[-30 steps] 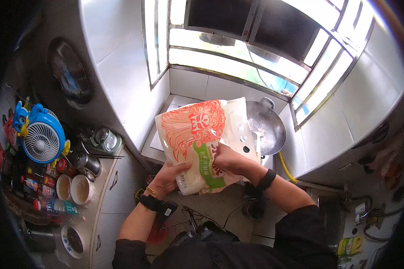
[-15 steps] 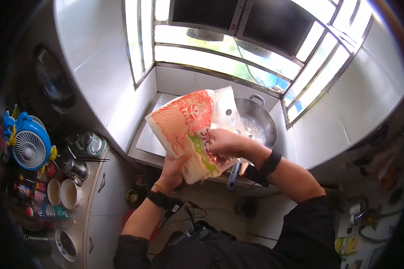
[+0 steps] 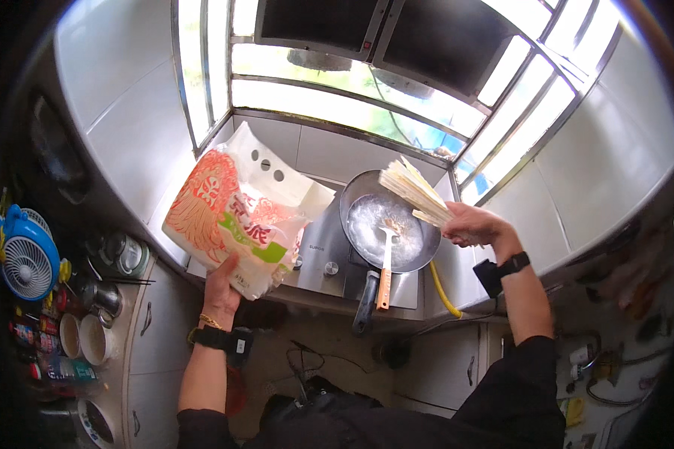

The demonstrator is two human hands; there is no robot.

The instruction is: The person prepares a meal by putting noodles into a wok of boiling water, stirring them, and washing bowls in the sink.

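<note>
My left hand (image 3: 221,293) grips the lower edge of a white plastic noodle bag (image 3: 202,198) printed in red, orange and green. The bag leans over the left part of the stove, its punched top flap spread toward the window. To the right, my right hand (image 3: 472,224) is closed round one end of a bundle of pale, flat dried noodles (image 3: 413,191). Their other ends fan out above the far right side of a dark wok (image 3: 350,213). Bubbling, whitish water (image 3: 367,224) is in the wok. A spatula (image 3: 385,280) with a wooden handle rests in it, handle toward me.
The wok sits on a steel gas stove (image 3: 318,251), its black handle (image 3: 365,303) jutting toward me. A yellow hose (image 3: 443,290) runs beside the stove. At left, a counter holds a blue fan (image 3: 28,254), bowls (image 3: 96,339) and bottles. A barred window stands behind.
My right hand has come out of the bag with the noodles and moved right, over the wok. My left hand has carried the bag leftward, so the wok and spatula now show.
</note>
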